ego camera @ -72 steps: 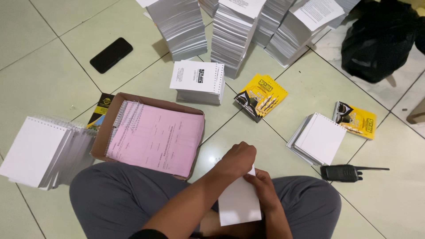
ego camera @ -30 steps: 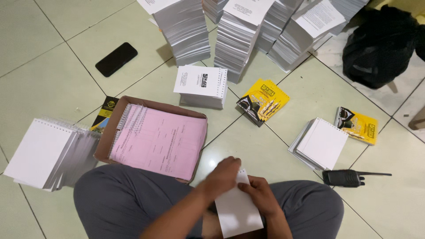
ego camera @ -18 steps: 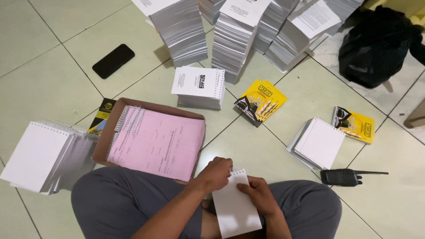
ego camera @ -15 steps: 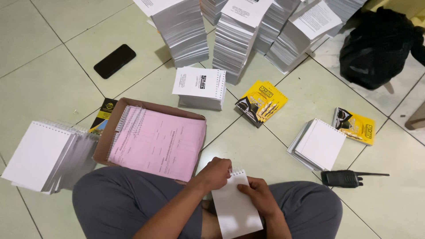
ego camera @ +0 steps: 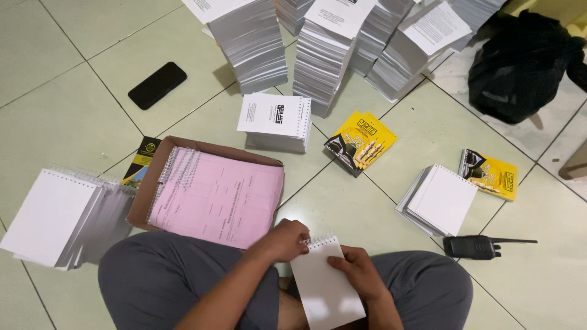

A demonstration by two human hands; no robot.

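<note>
A person sits cross-legged on the tiled floor [ego camera: 55, 91]; both hands hold a small white spiral notepad [ego camera: 326, 287] over the lap; the left hand [ego camera: 284, 239] has its grip closed on the wire binding at the top left corner, while the right hand [ego camera: 359, 273] has its grip pressed together on the right edge, thumb on the blank page; just left lies a cardboard box [ego camera: 153, 183] of pink pads [ego camera: 217, 198]; further left a fanned stack of white notepads [ego camera: 58, 217]; right of the knees rests a black walkie-talkie [ego camera: 474, 246]; beyond it yellow packets [ego camera: 361, 142]; tall paper stacks [ego camera: 251, 43] stand behind
</note>
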